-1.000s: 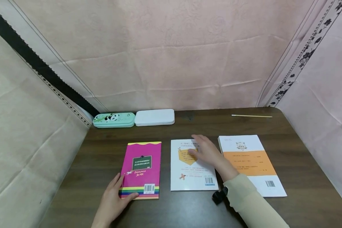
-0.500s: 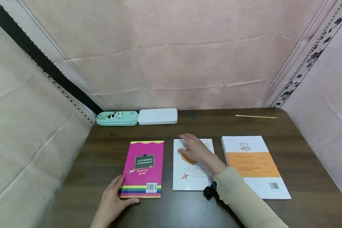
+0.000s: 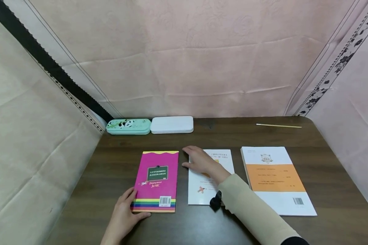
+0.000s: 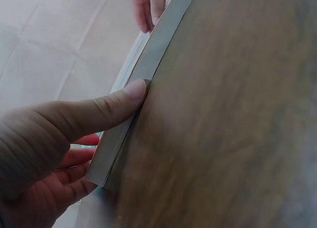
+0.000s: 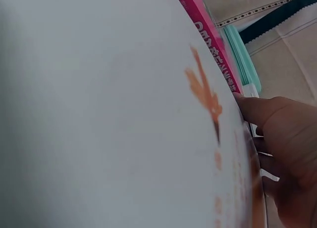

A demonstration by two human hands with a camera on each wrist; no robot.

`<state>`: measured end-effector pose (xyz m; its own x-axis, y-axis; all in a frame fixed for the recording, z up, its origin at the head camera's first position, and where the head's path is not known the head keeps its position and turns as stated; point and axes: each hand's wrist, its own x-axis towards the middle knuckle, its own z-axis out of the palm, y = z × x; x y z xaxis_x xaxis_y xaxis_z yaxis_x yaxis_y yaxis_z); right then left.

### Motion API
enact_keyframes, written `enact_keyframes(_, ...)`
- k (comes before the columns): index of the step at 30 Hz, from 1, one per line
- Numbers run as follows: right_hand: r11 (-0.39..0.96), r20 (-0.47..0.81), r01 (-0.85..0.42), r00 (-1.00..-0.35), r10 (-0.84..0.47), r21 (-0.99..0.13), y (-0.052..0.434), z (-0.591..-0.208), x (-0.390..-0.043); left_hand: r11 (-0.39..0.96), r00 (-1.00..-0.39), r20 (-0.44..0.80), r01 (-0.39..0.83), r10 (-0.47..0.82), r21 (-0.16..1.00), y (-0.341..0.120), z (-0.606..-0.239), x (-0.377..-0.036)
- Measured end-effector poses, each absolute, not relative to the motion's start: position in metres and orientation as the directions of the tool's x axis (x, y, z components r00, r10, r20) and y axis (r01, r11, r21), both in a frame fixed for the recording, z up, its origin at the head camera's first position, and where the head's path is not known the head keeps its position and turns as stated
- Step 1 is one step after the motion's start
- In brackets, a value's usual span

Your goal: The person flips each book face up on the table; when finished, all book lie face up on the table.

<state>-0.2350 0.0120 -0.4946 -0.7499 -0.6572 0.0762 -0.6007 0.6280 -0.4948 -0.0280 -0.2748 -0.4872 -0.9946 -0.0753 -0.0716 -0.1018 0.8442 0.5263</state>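
Left hand (image 3: pixel 124 212): I see it gripping the near left corner of the pink book (image 3: pixel 157 180), thumb (image 4: pixel 106 107) pressed along the book's near edge, fingers tucked at its left side
Pink book: lying flat on the tabletop (image 3: pixel 202 136), back cover up, just left of the white book (image 3: pixel 214 158)
Right hand (image 3: pixel 200 162): I see it laid on the far left corner of the white book, fingers fairly straight and reaching over the left edge, thumb at the book's side; the wrist view shows the fingers (image 5: pixel 287 139) at that edge
White book: flat on the tabletop between the pink book and the orange-banded book (image 3: pixel 276 178)
Orange-banded book: to the right, untouched
Far edge: a green panda pencil case (image 3: pixel 128 126) and a white case (image 3: pixel 171 124) side by side
Far right: a thin stick (image 3: pixel 278 126)
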Motion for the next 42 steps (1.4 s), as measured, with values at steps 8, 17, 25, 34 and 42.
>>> enact_keyframes(8, 0.644, 0.031, -0.631, -0.724, -0.689, -0.433, 0.003, -0.496, -0.24, 0.838, -0.996, -0.052, -0.084, -0.067, 0.539, -0.273, -0.489, -0.034)
enact_keyframes(17, 0.582, 0.065, -0.633, -0.704, -0.708, -0.511, -0.001, -0.497, -0.241, 0.829, -0.997, -0.042, -0.077, -0.065, 0.553, -0.263, -0.491, -0.039)
enact_keyframes(25, 0.578, 0.056, -0.571, -0.738, -0.673, -0.583, -0.003, -0.489, -0.24, 0.824, -0.995, -0.075, -0.099, -0.069, 0.557, -0.263, -0.491, -0.046)
enact_keyframes(34, 0.569, 0.121, -0.592, -0.746, -0.655, -0.571, 0.004, -0.476, -0.244, 0.801, -0.995, -0.089, -0.093, -0.05, 0.591, -0.267, -0.489, -0.047)
enact_keyframes(42, 0.577, 0.141, -0.638, -0.724, -0.675, -0.51, 0.019, -0.479, -0.247, 0.765, -0.995, -0.098, -0.076, -0.016, 0.64, -0.274, -0.489, -0.039)
